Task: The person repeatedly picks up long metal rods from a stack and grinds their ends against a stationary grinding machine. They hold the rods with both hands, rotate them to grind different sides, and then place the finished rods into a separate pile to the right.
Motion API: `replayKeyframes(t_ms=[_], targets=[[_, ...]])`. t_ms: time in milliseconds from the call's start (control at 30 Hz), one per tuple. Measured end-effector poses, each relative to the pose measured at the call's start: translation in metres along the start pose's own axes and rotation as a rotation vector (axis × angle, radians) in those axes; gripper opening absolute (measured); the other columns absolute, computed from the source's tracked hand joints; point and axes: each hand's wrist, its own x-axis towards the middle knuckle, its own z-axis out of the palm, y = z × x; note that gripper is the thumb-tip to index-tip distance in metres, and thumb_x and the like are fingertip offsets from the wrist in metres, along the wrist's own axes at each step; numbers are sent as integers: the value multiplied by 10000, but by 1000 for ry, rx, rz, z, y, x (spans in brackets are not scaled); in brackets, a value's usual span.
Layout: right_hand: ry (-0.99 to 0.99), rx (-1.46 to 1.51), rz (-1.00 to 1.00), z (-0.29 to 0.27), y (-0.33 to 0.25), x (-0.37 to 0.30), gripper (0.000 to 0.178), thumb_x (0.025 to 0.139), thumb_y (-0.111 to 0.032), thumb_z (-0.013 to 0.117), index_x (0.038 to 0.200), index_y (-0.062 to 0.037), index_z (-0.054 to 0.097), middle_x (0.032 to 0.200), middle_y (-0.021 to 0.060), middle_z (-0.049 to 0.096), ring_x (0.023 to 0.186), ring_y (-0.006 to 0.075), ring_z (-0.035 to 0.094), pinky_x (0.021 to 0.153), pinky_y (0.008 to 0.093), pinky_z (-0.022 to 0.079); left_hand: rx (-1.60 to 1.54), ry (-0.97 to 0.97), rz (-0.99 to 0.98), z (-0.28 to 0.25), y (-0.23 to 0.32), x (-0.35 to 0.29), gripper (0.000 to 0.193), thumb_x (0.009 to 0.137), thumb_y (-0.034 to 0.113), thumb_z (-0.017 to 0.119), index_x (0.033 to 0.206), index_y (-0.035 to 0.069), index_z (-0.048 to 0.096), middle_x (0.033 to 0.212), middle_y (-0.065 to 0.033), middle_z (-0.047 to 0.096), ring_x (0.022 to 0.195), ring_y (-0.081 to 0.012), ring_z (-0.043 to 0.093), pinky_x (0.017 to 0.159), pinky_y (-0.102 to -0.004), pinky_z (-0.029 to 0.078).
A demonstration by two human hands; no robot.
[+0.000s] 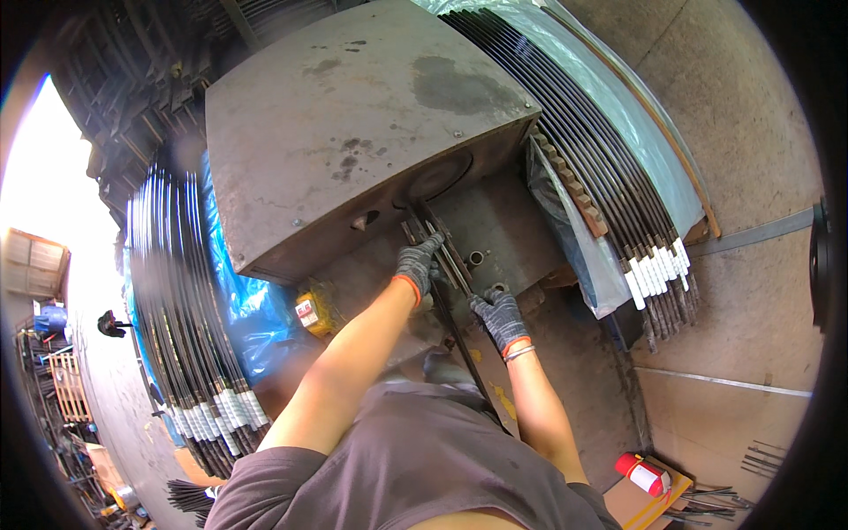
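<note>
My left hand, in a grey knit glove with an orange cuff, is closed around a long thin dark rod just in front of a grey metal machine housing. The rod slants down toward my body. Beside it, narrow metal guide bars stick out from under the housing. Near their outer end is my right hand, gloved the same way, with its fingers curled in. What lies within those fingers is hidden. A short upright pipe stands right of the bars.
Bundles of dark rods with white-wrapped ends lie left and right of the housing. A yellow package sits by blue plastic sheeting. A red fire extinguisher is at lower right, near loose rods.
</note>
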Motion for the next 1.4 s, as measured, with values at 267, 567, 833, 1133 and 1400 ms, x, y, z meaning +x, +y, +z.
replayKeyframes(t_ms=[267, 567, 833, 1133, 1400], targets=[[-165, 382, 19, -1, 21, 18, 199, 819, -225, 585, 846, -32, 626, 639, 38, 564, 512, 122, 492, 454, 273, 403, 43, 16, 30, 6, 7, -13, 197, 713, 254, 711, 727, 93, 598, 592, -17, 503, 431, -125, 387, 369, -252, 311], [-107, 227, 20, -1, -3, 7, 206, 815, -205, 587, 822, -3, 629, 600, 43, 557, 486, 113, 493, 414, 260, 376, -55, -78, -6, 0, 1, -3, 166, 733, 251, 696, 732, 112, 606, 574, -7, 511, 416, -107, 382, 355, -236, 295], [32, 14, -68, 3, 14, 16, 290, 776, -246, 627, 841, 37, 628, 723, 149, 589, 610, 225, 556, 539, 334, 440, -24, -28, -18, 2, 1, -4, 172, 735, 252, 697, 711, 114, 598, 568, -2, 503, 399, -107, 362, 344, -238, 288], [218, -449, -325, 2, -3, -1, 403, 729, -290, 653, 950, 42, 598, 882, 232, 599, 857, 371, 554, 777, 409, 421, -88, -56, -88, 6, 21, -36, 233, 764, 337, 668, 708, 123, 597, 590, 0, 518, 403, -105, 355, 340, -223, 281], [-412, 502, 1, -7, 38, -57, 231, 814, -195, 629, 956, -13, 611, 787, 61, 625, 669, 131, 576, 615, 270, 469, -285, -163, -125, -4, 33, -40, 331, 847, 440, 528, 744, 129, 573, 602, 0, 522, 379, -108, 338, 320, -227, 252]])
